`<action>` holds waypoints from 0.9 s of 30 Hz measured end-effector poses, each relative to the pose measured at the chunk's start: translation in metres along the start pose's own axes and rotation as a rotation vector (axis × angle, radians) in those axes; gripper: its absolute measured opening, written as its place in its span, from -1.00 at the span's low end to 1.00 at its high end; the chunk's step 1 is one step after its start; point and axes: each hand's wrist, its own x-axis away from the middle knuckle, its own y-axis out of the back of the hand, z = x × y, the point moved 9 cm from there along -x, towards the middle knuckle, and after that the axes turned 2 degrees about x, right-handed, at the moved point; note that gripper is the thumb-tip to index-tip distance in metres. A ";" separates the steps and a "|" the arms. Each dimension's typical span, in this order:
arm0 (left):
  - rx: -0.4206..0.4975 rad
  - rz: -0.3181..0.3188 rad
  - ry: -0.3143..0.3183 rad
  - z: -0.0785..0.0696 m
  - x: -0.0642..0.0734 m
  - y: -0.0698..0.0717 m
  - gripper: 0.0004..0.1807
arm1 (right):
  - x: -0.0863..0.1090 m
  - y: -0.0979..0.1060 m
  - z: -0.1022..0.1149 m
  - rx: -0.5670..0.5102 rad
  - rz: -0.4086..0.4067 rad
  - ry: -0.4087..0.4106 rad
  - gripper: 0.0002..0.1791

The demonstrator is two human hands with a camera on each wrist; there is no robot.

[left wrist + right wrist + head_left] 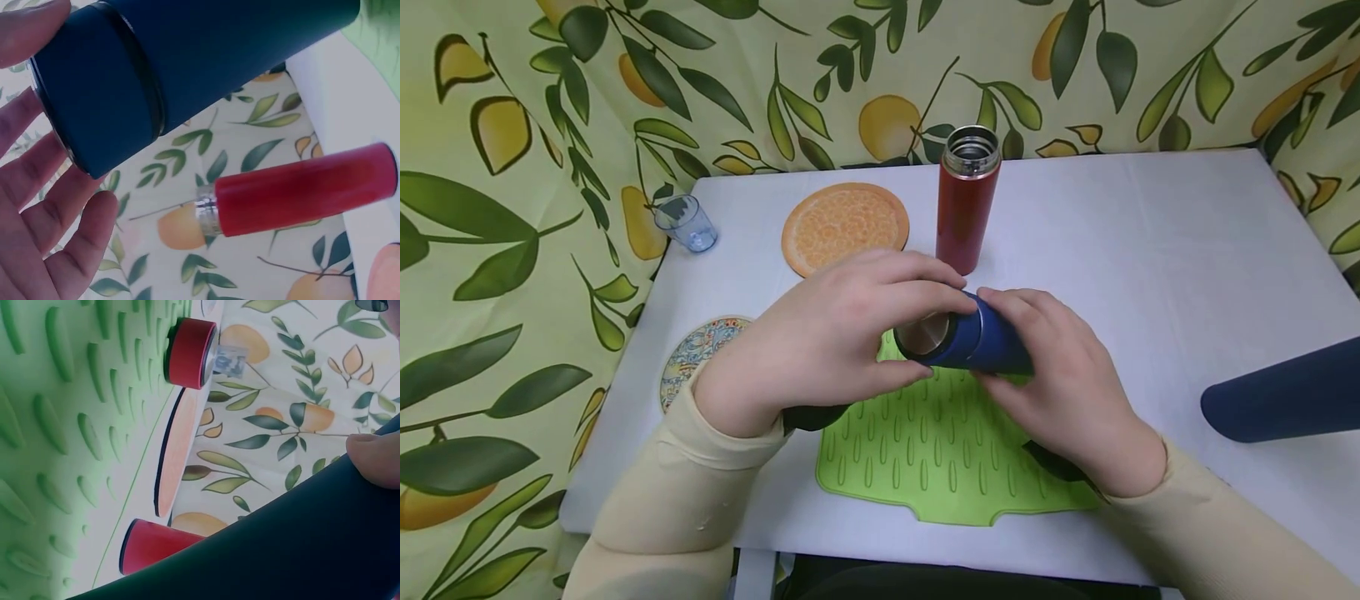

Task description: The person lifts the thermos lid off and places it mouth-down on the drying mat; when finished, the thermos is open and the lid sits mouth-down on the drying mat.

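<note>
Apparently for steadiness, the right hand (1067,379) grips a blue cylindrical metal flask (1000,346), left hand (838,329) pinching its round blue cap (94,94), green ridged mat (917,454) beneath the grip

The head view is evenly lit, shadows soft

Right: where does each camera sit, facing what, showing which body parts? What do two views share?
Head: on the head, facing forward and down over the green mat; left hand and right hand show.
Left wrist: on that wrist, facing past the held blue flask toward the red bottle; fingers show.
Right wrist: on that wrist, facing over the mat at patterned cloth; one fingertip shows.
Head and left wrist share that bottle's neck.
</note>
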 end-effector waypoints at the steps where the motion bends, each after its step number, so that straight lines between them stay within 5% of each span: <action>1: 0.005 -0.010 0.002 0.001 0.001 0.000 -0.36 | 0.000 -0.001 0.000 0.006 0.002 0.007 0.05; 8: 0.080 -0.076 0.043 0.014 0.008 -0.005 -0.39 | 0.005 -0.004 0.003 0.041 -0.004 0.042 0.02; 15: -0.113 -0.150 0.173 0.025 0.013 -0.008 -0.29 | 0.006 -0.004 0.008 0.070 -0.054 0.085 -0.01; 20: 0.020 -0.033 0.062 0.020 0.016 -0.018 -0.01 | 0.006 -0.004 0.002 0.077 -0.050 0.065 0.02; 23: 0.046 0.022 -0.002 0.017 0.020 -0.023 -0.11 | 0.008 -0.003 -0.002 0.082 -0.049 0.040 0.02; 27: -0.012 -0.021 -0.025 0.015 0.021 -0.021 -0.30 | 0.009 -0.002 -0.005 0.085 -0.056 0.026 0.01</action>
